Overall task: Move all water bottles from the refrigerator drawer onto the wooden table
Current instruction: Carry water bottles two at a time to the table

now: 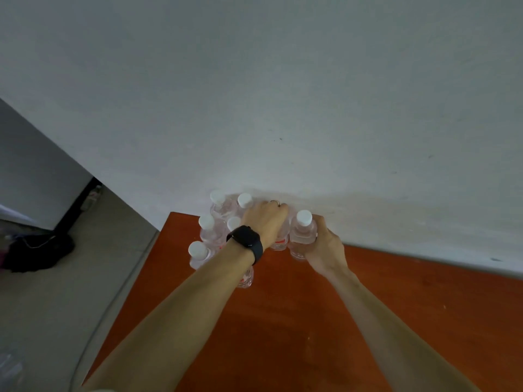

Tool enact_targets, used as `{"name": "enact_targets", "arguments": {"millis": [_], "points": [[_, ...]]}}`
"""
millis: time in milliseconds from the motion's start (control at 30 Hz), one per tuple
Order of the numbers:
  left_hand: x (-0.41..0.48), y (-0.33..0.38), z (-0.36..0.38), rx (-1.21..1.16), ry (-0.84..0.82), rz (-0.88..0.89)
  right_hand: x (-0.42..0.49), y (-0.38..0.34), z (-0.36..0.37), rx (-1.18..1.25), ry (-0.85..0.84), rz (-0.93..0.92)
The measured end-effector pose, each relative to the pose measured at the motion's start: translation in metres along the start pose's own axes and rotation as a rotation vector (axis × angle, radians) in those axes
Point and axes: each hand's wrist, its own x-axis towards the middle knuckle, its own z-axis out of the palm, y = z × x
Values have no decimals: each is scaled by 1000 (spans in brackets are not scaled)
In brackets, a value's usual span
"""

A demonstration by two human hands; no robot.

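Several clear water bottles with white caps point(208, 232) stand upright in a cluster at the far left corner of the reddish wooden table point(311, 321), against the wall. My left hand point(264, 219), with a black watch and a ring, is closed over the top of one bottle point(280, 240) in the cluster; its cap is hidden. My right hand point(325, 250) grips the body of another upright bottle point(303, 230) at the right end of the group. Both bottles rest on or just above the tabletop. The refrigerator drawer is out of sight.
A pale wall point(283, 94) runs right behind the table. To the left lies grey floor point(56, 306) with a dark heap point(36, 253) and a black stand leg point(76, 205). The near and right tabletop is bare wood.
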Motion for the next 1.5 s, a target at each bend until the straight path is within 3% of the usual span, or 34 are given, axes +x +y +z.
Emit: {"name": "enact_targets", "arguments": {"millis": [133, 700, 1033, 1267, 1500], "points": [[3, -15, -8, -94, -73, -13, 2, -6, 7, 49, 5, 11], [11, -18, -13, -66, -35, -30, 9, -12, 8, 30, -5, 16], [8, -17, -13, -195, -81, -61, 6, -9, 6, 65, -25, -13], [-8, -11, -24, -144, -3, -25, -26, -7, -8, 161, 35, 42], [-57, 8, -41, -276, 64, 61, -111, -14, -28, 80, 137, 60]]}}
